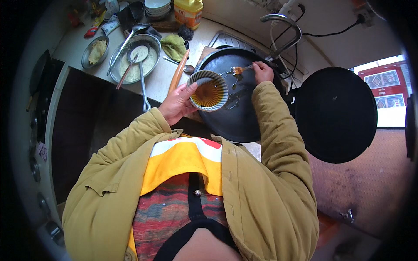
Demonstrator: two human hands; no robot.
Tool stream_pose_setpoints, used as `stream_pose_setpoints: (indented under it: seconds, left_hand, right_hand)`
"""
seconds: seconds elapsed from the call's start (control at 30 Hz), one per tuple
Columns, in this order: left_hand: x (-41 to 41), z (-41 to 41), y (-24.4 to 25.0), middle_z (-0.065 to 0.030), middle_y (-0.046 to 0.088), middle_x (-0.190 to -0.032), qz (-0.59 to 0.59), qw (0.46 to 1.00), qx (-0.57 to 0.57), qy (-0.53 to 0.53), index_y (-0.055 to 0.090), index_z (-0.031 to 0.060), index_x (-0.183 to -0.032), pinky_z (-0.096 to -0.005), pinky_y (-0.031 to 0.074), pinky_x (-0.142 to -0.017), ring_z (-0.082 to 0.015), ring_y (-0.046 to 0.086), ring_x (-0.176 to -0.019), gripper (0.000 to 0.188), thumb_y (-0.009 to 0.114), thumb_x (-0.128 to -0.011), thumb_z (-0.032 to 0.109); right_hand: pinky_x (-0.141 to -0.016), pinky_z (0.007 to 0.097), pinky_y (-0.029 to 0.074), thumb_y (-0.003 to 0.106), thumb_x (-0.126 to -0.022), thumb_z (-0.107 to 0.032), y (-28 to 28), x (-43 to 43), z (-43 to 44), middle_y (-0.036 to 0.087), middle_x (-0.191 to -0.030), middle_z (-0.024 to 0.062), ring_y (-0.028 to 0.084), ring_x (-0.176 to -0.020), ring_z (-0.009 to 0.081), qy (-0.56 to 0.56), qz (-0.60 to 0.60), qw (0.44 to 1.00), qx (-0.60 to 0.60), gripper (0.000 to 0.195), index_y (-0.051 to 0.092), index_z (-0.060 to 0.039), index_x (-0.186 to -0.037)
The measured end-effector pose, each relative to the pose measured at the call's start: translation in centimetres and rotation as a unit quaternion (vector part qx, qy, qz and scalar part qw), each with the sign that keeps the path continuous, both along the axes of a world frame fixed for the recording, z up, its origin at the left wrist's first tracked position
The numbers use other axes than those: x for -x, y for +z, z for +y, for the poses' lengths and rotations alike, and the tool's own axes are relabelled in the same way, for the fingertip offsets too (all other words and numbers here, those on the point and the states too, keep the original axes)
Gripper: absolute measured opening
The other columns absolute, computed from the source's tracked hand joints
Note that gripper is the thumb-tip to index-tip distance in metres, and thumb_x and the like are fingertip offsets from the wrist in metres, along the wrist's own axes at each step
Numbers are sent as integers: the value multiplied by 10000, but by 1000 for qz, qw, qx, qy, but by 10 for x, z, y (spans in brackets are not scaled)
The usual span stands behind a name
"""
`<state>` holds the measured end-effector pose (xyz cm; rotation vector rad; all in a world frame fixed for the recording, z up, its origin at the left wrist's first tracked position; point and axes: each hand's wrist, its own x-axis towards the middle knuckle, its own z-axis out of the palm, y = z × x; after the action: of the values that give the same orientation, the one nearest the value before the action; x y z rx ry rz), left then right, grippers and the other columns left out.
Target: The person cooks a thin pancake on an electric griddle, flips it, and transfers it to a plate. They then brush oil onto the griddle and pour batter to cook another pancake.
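My left hand (179, 102) grips the rim of a striped bowl (224, 98) that holds amber liquid, probably oil. The bowl is at the left side of a round black griddle pan (241, 120). Over the pan, my right hand (263, 72) holds the handle of a small basting brush (238, 70), its head low over the dark surface. Wet, shiny patches of liquid lie on the pan under and below the brush. Left of the bowl, a wooden rolling pin (179, 71) leans over the counter's edge, and a metal spoon (188, 68) lies beside it.
An oval metal basin (157, 62) of pale batter holds a ladle (143, 88). Left of it stands a bowl with folded flatbread (98, 52). A green cloth (173, 46), a yellow jug (188, 13) and a curved faucet (295, 29) are behind. The round black lid (336, 114) stands open at right.
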<state>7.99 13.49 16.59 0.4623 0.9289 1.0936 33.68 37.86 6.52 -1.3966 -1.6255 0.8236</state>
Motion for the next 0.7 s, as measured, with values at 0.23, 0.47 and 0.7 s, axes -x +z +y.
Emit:
stream_pose_setpoints:
  seconds: [0.23,0.47,0.7]
  left_hand:
    - [9,0,-8,-2,567,-1091,-2,1000,-5,8,433,133,-1228,-293,482,-803,-109,556,-972,453,517,-891,425]
    - [6,3,-13,1,574,-1085,9,1000,-5,-10,464,142,-1203,-309,460,-798,-111,547,-965,444,518,-885,447]
    - [-11,3,-8,-24,571,-1066,-1,1000,-4,-12,472,136,-1164,-314,461,-819,-127,551,-946,447,541,-868,464]
  right_hand:
    - [-762,325,485,625,-791,-199,11,-68,-10,670,-879,119,642,-828,243,-82,-128,988,-5,190,684,-81,-927]
    - [-780,372,476,614,-808,-189,42,-104,-95,654,-918,112,595,-867,291,-5,-273,960,-65,163,684,-111,-934]
    - [-724,377,476,627,-774,-106,54,-86,-196,650,-852,88,576,-795,275,147,-305,924,-181,125,667,-105,-893]
